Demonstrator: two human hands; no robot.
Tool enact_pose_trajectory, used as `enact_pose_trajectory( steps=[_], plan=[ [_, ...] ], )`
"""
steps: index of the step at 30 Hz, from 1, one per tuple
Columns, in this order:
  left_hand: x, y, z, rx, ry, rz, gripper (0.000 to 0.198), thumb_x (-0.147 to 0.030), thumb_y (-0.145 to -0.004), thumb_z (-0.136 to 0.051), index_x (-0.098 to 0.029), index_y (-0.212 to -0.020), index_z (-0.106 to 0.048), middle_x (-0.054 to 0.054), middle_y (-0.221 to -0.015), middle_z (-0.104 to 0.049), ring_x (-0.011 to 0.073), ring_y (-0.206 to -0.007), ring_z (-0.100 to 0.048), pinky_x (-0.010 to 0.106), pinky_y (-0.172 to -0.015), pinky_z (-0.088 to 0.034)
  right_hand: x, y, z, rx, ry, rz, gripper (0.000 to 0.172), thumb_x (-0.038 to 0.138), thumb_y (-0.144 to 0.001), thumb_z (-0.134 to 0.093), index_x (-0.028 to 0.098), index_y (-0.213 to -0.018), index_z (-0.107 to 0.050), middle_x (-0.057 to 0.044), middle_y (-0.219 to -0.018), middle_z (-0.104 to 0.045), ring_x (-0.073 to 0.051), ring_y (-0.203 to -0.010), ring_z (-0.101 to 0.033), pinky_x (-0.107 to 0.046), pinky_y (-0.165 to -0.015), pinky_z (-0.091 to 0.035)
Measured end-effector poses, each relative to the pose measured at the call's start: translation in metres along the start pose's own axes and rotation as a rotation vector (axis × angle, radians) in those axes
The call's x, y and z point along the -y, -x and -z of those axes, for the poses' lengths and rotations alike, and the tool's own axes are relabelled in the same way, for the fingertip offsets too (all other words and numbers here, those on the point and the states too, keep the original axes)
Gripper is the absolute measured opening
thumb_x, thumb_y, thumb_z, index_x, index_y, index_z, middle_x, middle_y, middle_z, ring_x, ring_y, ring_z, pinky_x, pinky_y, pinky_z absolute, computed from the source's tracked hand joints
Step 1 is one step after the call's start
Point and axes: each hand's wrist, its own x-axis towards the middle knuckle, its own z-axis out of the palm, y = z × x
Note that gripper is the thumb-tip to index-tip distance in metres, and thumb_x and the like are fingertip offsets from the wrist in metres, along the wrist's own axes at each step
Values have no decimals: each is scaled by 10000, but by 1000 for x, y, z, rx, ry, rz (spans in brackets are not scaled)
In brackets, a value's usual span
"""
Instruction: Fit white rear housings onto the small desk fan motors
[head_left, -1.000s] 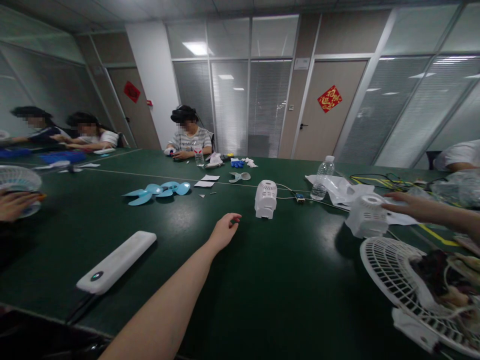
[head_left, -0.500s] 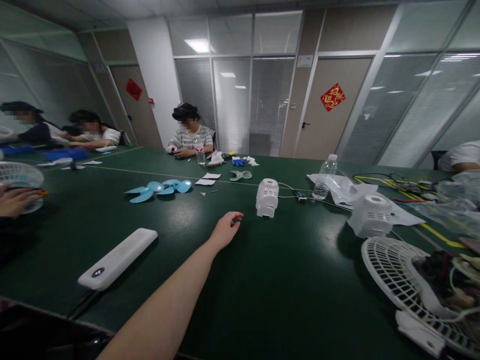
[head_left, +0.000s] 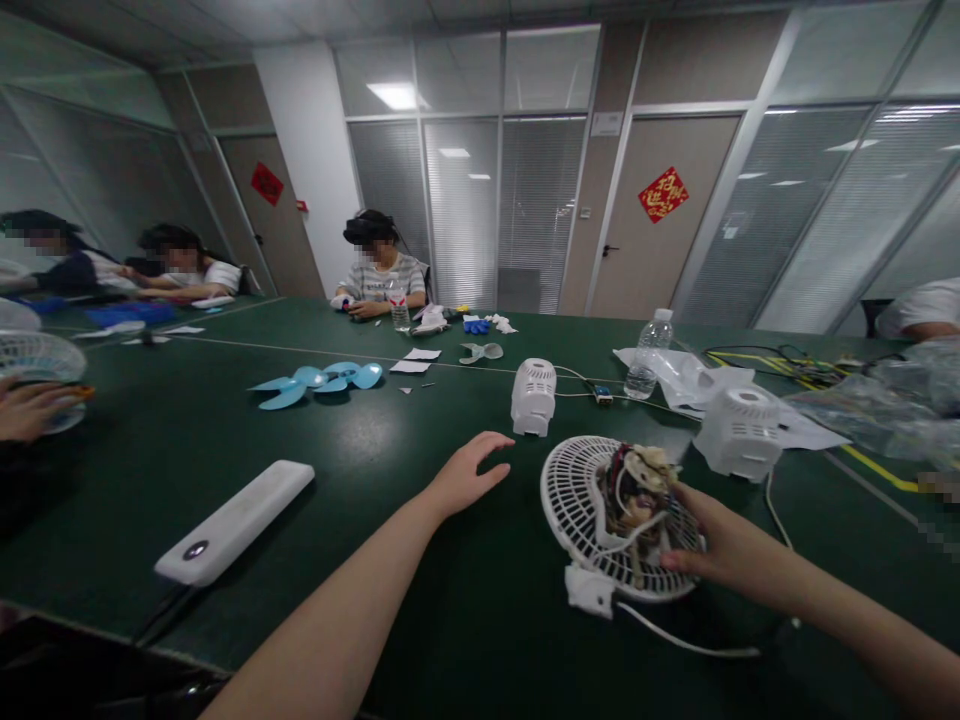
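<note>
My right hand (head_left: 701, 535) grips the right side of a round white fan grille (head_left: 570, 500), with a motor and a tangle of wires (head_left: 637, 490) at its centre. A small white part (head_left: 589, 590) and a white cable hang from the grille's lower edge. To the left of the grille, my left hand (head_left: 471, 472) is over the table, thumb and fingers apart, holding nothing. Just beyond it stands a white vented housing (head_left: 534, 398). A second white housing (head_left: 741, 432) is behind the grille to the right.
On the green table (head_left: 360, 500) lie a white power bank (head_left: 236, 522), blue fan blades (head_left: 319, 382), a water bottle (head_left: 649, 355) and plastic bags (head_left: 892, 395). Another person's hand (head_left: 30, 405) is at the left edge. People sit at the far side.
The grille with its motor has moved left from the right edge, and my right hand has come into view gripping it. My left hand has shifted slightly right and its fingers have spread.
</note>
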Motion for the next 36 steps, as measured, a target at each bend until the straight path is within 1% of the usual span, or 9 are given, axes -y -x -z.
enact_pose_trajectory(
  steps=[6, 12, 16, 20, 22, 24, 27, 30, 36],
  plan=[
    [-9, 2, -2, 73, -11, -184, 526, -447, -855, -566, -319, -1353, -454, 36, -1463, -412, 279, -1335, -384, 481, -1106, -323, 59, -33, -14, 110, -23, 152, 895, 527, -688, -686, 189, -1442, -343, -127, -1446, -410, -372, -1303, -401, -533, -1094, -332],
    [-15, 2, 1, 127, -152, -250, 598, -481, -832, -588, -294, -1376, -424, 65, -1459, -423, 301, -1365, -340, 523, -1122, -258, 59, -80, 12, 285, -297, 250, 596, 275, -756, -630, 275, -1335, -487, -44, -1339, -541, -280, -1177, -550, -456, -987, -472],
    [-18, 3, 2, 162, -191, -235, 662, -522, -816, -590, -278, -1398, -391, 65, -1477, -397, 301, -1374, -322, 501, -1139, -224, 46, -147, 7, -6, -433, 152, 560, 285, -790, -592, 211, -1329, -463, -107, -1286, -564, -275, -1130, -577, -483, -1001, -444],
    [-19, 3, 3, 170, -187, -241, 663, -544, -823, -569, -284, -1403, -379, 57, -1482, -389, 299, -1377, -318, 493, -1141, -221, 47, -207, -19, -202, -443, 161, 854, 384, -776, -640, 200, -1470, -178, -143, -1517, -243, -308, -1331, -369, -493, -1082, -337],
    [-19, 3, 3, 173, -189, -246, 666, -558, -827, -558, -288, -1406, -372, 54, -1484, -387, 294, -1378, -317, 494, -1143, -216, 53, -224, -31, -248, -445, 207, 994, 388, -697, -728, 198, -1479, -145, -131, -1545, -164, -309, -1388, -255, -472, -1125, -265],
    [-18, 2, 4, 183, -197, -249, 691, -582, -819, -555, -283, -1411, -363, 57, -1486, -383, 296, -1383, -308, 497, -1146, -205, 57, -235, -41, -277, -454, 249, 1035, 357, -637, -778, 209, -1471, -183, -117, -1528, -224, -307, -1387, -254, -461, -1130, -252],
    [-16, 1, 5, 209, -209, -254, 783, -642, -777, -566, -274, -1427, -332, 60, -1506, -349, 311, -1394, -282, 498, -1151, -193, 59, -241, -50, -340, -482, 279, 988, 325, -619, -781, 224, -1444, -246, -104, -1462, -353, -299, -1299, -404, -451, -1073, -358],
    [-16, 0, 7, 248, -240, -263, 922, -722, -703, -580, -267, -1448, -283, 67, -1531, -295, 330, -1406, -250, 507, -1156, -182, 52, -239, -52, -443, -507, 279, 972, 349, -625, -767, 237, -1434, -241, -105, -1450, -357, -284, -1210, -496, -434, -1004, -441],
    [-23, 1, 4, 264, -318, -279, 1097, -763, -622, -614, -237, -1479, -175, 91, -1544, -257, 333, -1410, -241, 521, -1173, -125, 34, -227, -44, -572, -473, 273, 961, 365, -611, -770, 259, -1426, -271, -107, -1453, -342, -320, -1252, -445, -509, -1038, -391]
  ],
)
